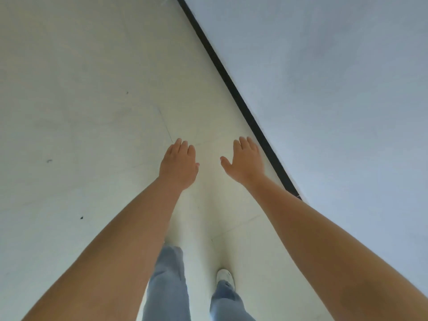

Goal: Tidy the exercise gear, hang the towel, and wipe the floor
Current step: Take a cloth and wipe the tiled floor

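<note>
Both my arms reach forward over a pale tiled floor. My left hand is flat, palm down, fingers loosely together, and holds nothing. To its right, my right hand is open with the thumb spread, also holding nothing. The two hands are a short gap apart. No exercise gear, towel or cloth is in view.
A black skirting strip runs diagonally from the top centre to the right, at the foot of a pale blue-grey wall. Below are my legs in light blue trousers and a white shoe. A few small dark specks mark the floor at left.
</note>
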`<action>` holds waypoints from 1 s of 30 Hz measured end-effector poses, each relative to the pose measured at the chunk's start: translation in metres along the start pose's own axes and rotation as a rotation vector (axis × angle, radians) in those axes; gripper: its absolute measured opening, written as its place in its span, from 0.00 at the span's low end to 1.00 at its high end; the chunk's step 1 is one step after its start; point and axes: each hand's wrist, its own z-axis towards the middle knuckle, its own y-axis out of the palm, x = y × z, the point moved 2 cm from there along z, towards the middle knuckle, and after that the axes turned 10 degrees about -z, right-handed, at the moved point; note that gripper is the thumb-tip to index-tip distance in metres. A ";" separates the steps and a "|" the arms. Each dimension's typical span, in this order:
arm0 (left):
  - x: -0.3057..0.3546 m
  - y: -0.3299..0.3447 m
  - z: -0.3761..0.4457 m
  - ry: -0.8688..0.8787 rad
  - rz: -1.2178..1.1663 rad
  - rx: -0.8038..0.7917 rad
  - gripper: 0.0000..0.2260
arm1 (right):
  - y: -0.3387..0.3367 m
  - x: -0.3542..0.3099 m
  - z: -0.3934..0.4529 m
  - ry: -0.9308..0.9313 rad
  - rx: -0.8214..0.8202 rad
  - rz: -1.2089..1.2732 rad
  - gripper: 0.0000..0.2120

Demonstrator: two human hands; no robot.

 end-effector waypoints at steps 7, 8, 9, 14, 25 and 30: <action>-0.174 -0.114 0.134 0.018 0.077 0.037 0.26 | -0.080 -0.138 0.179 0.009 0.049 0.022 0.29; -0.196 -0.134 0.154 0.017 0.088 0.048 0.26 | -0.093 -0.155 0.204 0.012 0.053 0.019 0.29; -0.216 -0.153 0.173 0.014 0.092 0.058 0.26 | -0.106 -0.171 0.227 0.013 0.054 0.014 0.30; -0.293 -0.229 0.280 0.038 0.097 0.084 0.26 | -0.167 -0.226 0.351 0.023 0.066 0.018 0.31; -0.419 -0.410 0.572 0.059 0.122 0.160 0.26 | -0.321 -0.313 0.679 0.007 0.155 -0.001 0.30; -0.467 -0.477 0.680 0.086 0.118 0.171 0.27 | -0.375 -0.353 0.797 -0.007 0.132 -0.014 0.32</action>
